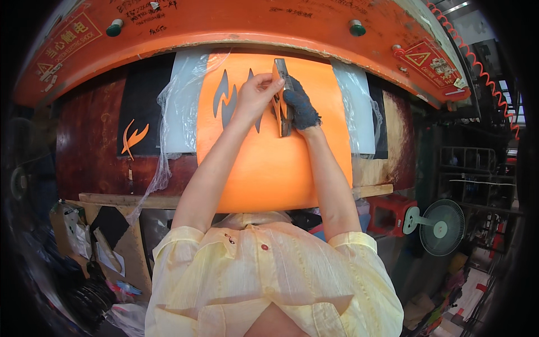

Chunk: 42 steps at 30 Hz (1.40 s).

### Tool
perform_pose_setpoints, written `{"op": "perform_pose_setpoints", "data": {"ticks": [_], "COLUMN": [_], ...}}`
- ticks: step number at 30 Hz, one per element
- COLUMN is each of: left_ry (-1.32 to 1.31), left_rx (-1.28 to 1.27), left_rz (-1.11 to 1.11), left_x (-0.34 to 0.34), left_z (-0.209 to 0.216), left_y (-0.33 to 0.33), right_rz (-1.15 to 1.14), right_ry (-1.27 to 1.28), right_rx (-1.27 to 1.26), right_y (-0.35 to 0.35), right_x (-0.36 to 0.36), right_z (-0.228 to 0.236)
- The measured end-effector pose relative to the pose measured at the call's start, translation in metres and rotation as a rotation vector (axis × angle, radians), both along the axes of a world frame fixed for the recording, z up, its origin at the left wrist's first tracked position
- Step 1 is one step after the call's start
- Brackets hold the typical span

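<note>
The right grip [303, 105], in a dark, worn, knitted-looking glove, is closed around the right side of a dark-edged form [284, 126], long, narrow and hard-looking, with orange material along its inner face. The bare left grip [258, 92] has its thumb and fingers drawn close together at the form's left side, touching it; I cannot tell whether they pinch the orange material. The form stands lengthwise between the two grips, its far end reaching beyond the fingers and its near end below them.

Under both grips spreads a smooth, flexible orange sheet [264, 171], curving down over the counter's near edge. Just left of the left grip, jagged, flame-like openings [229, 106] show grey. Well to its left, a loose curved orange cutout [135, 139] lies on black material [145, 95], near crinkled clear film [168, 118]. The counter [90, 140] is reddish brown and worn. Beyond the grips, an orange beam [236, 25] bears dark handwriting and, at each side, a yellow-marked warning label with a triangle.
</note>
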<state>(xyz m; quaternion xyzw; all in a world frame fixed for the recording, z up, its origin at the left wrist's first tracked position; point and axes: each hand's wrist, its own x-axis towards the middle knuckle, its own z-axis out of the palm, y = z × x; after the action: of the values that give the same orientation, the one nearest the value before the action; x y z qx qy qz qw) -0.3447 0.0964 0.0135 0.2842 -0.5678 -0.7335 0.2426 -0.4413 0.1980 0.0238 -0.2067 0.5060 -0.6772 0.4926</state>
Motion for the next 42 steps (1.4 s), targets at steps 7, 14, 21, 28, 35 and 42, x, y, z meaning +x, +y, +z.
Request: {"op": "perform_pose_setpoints", "data": {"ticks": [7,14,21,28,35,42], "left_ry": [-0.181,-0.153,-0.342,-0.66,-0.293,-0.884], "left_rx": [-0.23,-0.105,-0.638,-0.882,-0.327,-1.05], "left_rz": [0.143,0.18,0.408,0.497,0.951,0.883], "left_x": [0.003,0.024,0.063,0.13,0.22,0.217], "left_z": [0.005,0.03,0.005,-0.024,-0.037,-0.019], "left_y": [-0.007,-0.011,-0.069,-0.102,-0.141,-0.111], "right_rz": [-0.107,-0.072,0.046,-0.223,-0.288,-0.339], "right_ry": [0.194,0.24,0.318,0.091,-0.31,-0.405], "right_rx": [0.026,0.008,0.062,-0.083,-0.156,-0.182], "right_y": [-0.004,-0.006,-0.003,-0.003,0.011,0.013], "right_x": [0.01,0.009,0.02,0.003,-0.016,-0.024], "right_z": [-0.004,-0.012,-0.011,-0.001,-0.027,-0.036]}}
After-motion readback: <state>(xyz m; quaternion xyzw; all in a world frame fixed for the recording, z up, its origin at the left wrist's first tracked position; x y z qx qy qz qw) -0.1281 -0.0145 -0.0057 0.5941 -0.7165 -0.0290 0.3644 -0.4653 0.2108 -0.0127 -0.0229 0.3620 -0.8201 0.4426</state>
